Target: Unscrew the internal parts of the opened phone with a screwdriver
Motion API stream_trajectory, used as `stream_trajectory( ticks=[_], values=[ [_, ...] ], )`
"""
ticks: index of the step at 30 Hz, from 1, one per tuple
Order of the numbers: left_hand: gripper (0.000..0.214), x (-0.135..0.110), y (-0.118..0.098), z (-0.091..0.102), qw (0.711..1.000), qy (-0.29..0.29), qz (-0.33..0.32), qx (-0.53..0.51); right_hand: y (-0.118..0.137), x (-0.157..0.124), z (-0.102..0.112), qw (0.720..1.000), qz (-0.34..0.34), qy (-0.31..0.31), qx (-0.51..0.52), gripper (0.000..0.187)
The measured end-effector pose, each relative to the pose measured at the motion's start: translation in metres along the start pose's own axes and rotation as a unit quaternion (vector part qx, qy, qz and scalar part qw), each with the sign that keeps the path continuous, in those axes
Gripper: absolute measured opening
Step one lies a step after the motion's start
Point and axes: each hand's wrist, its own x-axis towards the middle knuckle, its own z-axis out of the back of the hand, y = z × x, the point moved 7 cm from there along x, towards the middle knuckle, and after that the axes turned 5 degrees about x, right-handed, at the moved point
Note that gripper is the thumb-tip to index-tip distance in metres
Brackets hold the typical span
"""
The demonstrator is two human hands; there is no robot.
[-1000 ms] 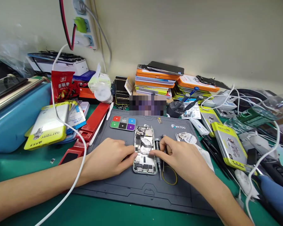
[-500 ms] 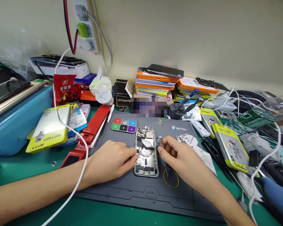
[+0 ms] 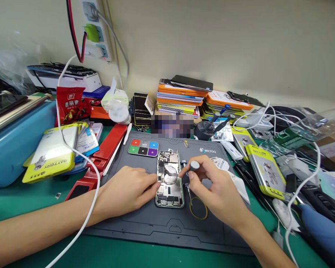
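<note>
- right hand point(image 3: 212, 188) pinches a screwdriver point(image 3: 190, 169), tip slanted onto the opened phone point(image 3: 169, 178).
- left hand point(image 3: 128, 190), fingers loosely curled, steadies the phone's left edge.
- phone lies mid-mat point(image 3: 156, 223) (yellow band point(image 3: 198, 212) near right, colour tray point(image 3: 143, 147) far left).

Opened phone point(image 3: 169, 178) lies on the work mat point(image 3: 162, 223), between left hand point(image 3: 125, 190) and right hand point(image 3: 212, 186); boxes point(image 3: 181, 98) stacked behind; rubber band point(image 3: 198, 213) right of phone.

The grey work mat point(image 3: 156, 223) reads "WKTOO" in white at its far right. The yellow pack point(image 3: 48, 163) at left reads "BATTERY", upside down.
</note>
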Motion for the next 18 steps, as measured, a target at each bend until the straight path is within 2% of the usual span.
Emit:
stream_trajectory(
  ticks=[7,10,15,18],
  values=[
    [0.039,0.000,-0.001,0.001,1.000,0.001,-0.002,-0.003,0.001,-0.002,-0.002,0.999,0.008,0.027,-0.040,0.010],
    [0.038,0.001,-0.001,0.001,1.000,-0.002,0.000,-0.005,0.003,-0.002,-0.002,0.997,0.031,0.020,-0.074,0.012],
    [0.039,-0.001,0.000,0.003,1.000,-0.009,0.004,-0.014,0.014,-0.003,-0.003,0.983,0.116,-0.006,-0.144,0.048],
    [0.040,-0.001,0.001,0.004,1.000,-0.018,0.012,-0.016,0.018,-0.004,-0.007,0.972,0.148,0.003,-0.184,0.049]
  ],
)
